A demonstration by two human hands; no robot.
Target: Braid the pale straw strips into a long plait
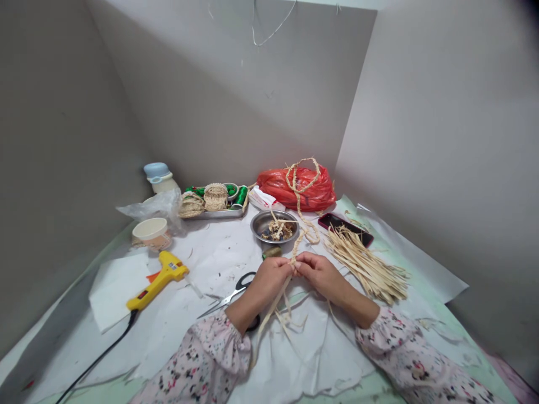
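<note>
My left hand (272, 276) and my right hand (320, 274) meet near the middle of the table, fingertips pinched on the lower end of a braided straw cord (297, 247). From there the cord runs away from me and loops up over a red plastic bag (269, 185). Loose straw strands (275, 317) hang from my fingers toward me. Black-handled scissors (227, 299) lie partly under my left wrist. Beyond my right hand is a spread bundle of straw strips (370, 264).
A yellow glue gun (158, 280) with a black cord lies left, near a paper cup (150, 231). Behind stand a metal tray (223, 214) with woven pieces and green thread, a blue-lidded bottle (160, 177), and a metal bowl (255, 227) of scraps. A phone (332, 220) lies right.
</note>
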